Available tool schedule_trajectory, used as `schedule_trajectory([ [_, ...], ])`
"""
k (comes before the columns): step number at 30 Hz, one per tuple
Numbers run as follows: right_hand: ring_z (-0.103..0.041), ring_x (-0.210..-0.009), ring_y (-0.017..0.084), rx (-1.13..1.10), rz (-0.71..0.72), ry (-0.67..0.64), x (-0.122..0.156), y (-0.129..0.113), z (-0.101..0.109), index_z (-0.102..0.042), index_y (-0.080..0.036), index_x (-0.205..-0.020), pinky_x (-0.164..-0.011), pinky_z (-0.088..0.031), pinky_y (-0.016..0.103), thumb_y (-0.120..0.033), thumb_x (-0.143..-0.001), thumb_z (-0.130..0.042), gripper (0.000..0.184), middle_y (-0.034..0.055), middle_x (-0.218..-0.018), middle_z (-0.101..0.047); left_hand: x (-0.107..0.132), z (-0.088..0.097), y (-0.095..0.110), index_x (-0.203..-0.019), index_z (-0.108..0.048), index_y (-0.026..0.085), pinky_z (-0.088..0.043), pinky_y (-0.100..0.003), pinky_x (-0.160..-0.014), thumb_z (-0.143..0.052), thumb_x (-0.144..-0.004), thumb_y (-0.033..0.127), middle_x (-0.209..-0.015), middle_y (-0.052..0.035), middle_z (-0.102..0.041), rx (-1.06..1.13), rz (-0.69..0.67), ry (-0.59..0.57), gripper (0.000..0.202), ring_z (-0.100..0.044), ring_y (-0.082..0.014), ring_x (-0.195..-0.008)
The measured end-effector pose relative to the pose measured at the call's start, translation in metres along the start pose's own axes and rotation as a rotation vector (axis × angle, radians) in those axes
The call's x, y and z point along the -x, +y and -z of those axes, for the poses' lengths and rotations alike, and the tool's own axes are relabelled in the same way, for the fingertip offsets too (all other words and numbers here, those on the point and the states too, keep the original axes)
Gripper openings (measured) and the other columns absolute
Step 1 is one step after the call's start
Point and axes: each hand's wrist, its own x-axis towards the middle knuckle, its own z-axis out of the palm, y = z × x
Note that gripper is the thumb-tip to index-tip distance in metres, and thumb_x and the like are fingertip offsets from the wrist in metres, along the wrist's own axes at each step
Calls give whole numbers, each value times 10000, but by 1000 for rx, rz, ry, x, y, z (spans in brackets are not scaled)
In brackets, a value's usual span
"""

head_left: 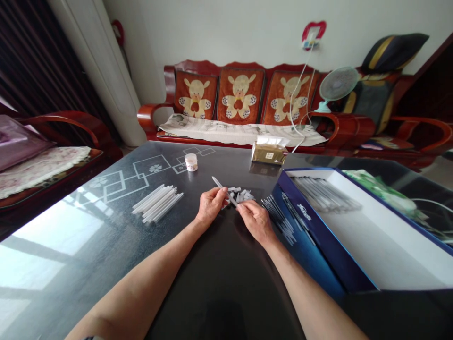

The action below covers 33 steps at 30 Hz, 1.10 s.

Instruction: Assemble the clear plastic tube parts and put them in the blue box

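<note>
Both hands hold one slim whitish pen (216,182), slanted with its pointed tip up and to the left. My left hand (211,204) pinches it near the middle with thumb and fingers. My right hand (255,219) is closed on its lower end, which the fingers partly hide. Just behind the hands lies a heap of small whitish-grey pieces (246,194), perhaps pen caps. Right of my right hand are several thin dark sticks with pale ends, like pen refills (281,222). To the left, several white pen barrels (157,203) lie side by side in a bundle.
A blue box (399,257) with a white inside stands at the right, with a row of grey pens (322,191) in it. Further back are a small white tub (191,163) and a tissue pack (269,153). A green-white plastic bag (385,193) lies beyond the box.
</note>
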Motion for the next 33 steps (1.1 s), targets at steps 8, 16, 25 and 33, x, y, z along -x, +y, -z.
schedule_trajectory([
  [8, -635, -790, 173, 12, 37, 24, 1, 3, -2, -681, -187, -851, -669, -486, 252, -340, -891, -501, 240, 65, -868, -679, -6, 1, 9, -924, -612, 139, -489, -252, -503, -645, -715, 417, -697, -10, -628, 503, 236, -8, 350, -582, -122, -534],
  [16, -635, -794, 163, 120, 80, 62, 1, 12, -6, -681, -194, -939, -726, -506, 275, -224, -850, -510, 195, 64, -968, -684, -16, 12, 6, -1058, -584, 142, -327, -172, -362, -628, -697, 346, -617, 39, -572, 421, 140, 155, 417, -448, -62, -419],
  [25, -639, -848, 180, 333, 203, -69, -11, 0, -12, -661, -208, -994, -834, -509, 324, -158, -847, -497, 226, 72, -1029, -662, -19, 14, -2, -978, -606, 143, -224, -165, -331, -607, -746, 501, -539, 57, -527, 379, 94, 168, 427, -356, -40, -351],
  [33, -598, -994, 214, 467, 345, -140, -29, -7, -26, -670, -205, -1020, -909, -478, 354, -132, -866, -478, 258, 86, -1040, -646, -23, 18, 2, -963, -573, 153, -213, -158, -345, -646, -705, 466, -548, 45, -546, 545, 232, 181, 412, -380, -46, -362],
])
